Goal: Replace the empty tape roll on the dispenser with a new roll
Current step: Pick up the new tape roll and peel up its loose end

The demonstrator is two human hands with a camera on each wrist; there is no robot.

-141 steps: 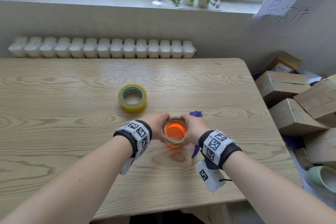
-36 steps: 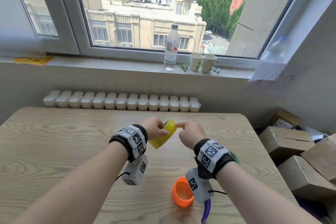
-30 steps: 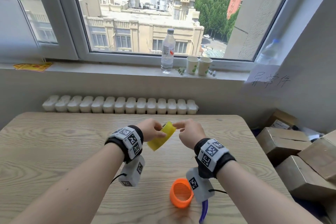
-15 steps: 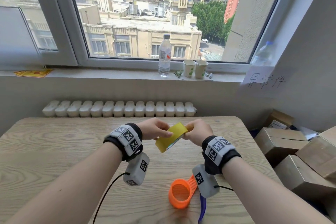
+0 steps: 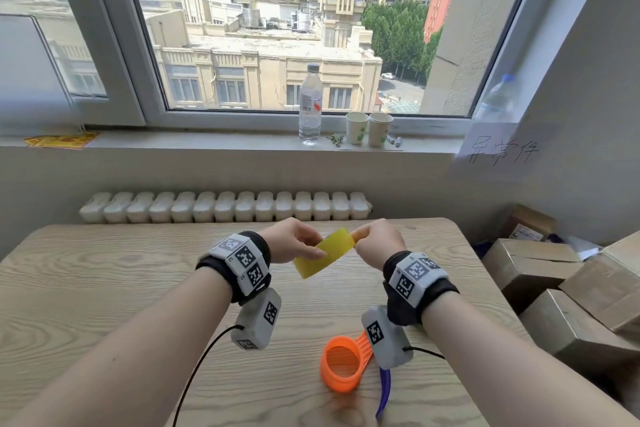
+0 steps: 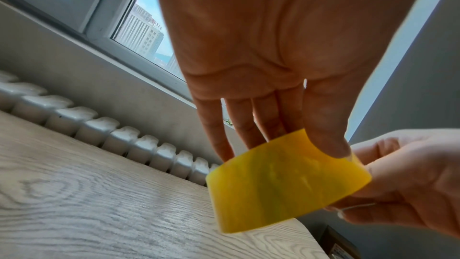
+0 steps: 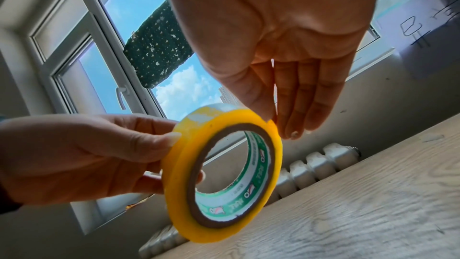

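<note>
Tape: we hold the yellow roll of adhesive tape above the wooden table, left hand pinching its rim, right hand pinching its top edge. Only the right-wrist view shows its green-printed core, lettering unreadable. Below lies the orange plastic dispenser. A handwritten paper sign hangs right.

The tape roll is held above the tabletop, between the left hand and right hand. The dispenser lies on the tabletop nearer the person, below the right wrist.
</note>
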